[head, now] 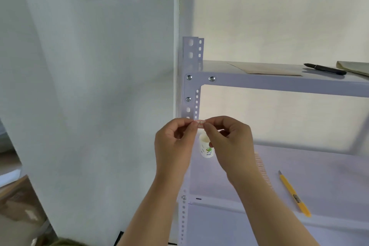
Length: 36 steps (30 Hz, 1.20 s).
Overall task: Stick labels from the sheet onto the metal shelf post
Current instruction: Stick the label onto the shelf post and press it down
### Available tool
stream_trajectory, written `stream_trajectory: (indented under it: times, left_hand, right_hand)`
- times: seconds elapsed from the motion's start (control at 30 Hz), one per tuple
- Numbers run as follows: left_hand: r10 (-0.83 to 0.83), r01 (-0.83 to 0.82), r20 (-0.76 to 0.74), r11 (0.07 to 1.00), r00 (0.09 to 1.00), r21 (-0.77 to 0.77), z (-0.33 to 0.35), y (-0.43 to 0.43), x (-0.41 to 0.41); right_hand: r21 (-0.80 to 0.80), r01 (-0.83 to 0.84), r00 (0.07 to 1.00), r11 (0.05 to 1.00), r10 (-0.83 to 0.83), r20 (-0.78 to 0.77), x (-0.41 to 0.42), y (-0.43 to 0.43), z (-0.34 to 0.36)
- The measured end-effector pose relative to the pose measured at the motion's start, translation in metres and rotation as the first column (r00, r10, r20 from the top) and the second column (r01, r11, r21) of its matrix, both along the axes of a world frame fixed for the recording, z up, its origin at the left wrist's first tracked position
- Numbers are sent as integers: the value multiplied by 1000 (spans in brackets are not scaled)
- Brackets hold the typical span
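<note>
While the left hand (175,138) and right hand (225,138) pinch a red-bordered label (200,123) by its ends (just below the post's (190,94) visible holes), pressing it squarely on comes next.

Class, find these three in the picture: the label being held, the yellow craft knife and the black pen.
label (200,123), head view, its exposed middle.
yellow craft knife (293,193), head view, middle of its handle.
black pen (325,69), head view, middle of its barrel.
</note>
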<state>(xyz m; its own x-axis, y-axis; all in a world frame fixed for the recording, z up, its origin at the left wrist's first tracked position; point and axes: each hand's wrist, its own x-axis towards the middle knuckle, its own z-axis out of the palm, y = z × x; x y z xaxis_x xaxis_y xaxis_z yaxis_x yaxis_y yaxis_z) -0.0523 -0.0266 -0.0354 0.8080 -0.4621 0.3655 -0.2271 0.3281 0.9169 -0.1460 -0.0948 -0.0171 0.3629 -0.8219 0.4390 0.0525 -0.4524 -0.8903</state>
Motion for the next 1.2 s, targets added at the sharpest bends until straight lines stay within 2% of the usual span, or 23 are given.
stream_trajectory:
  times: [0.27,0.5,0.97,1.2]
  left_hand:
    - [-127,126,56,992,990,21,1,5,53]
    - [-158,155,90,987,983,35,-1,-10,70]
    - [-26,8,266,998,964,69,-3,-19,69]
    - [31,-51,299,997,954,61,-2,-22,69]
  right_hand:
    - [-37,159,987,987,-160,-8,41,11,-1]
    - [-45,304,953,952,-303,20,58,14,-8]
    - [-77,344,938,936,-347,-19,66,1,-10]
    - [-106,350,936,931,-352,2,67,0,-12]
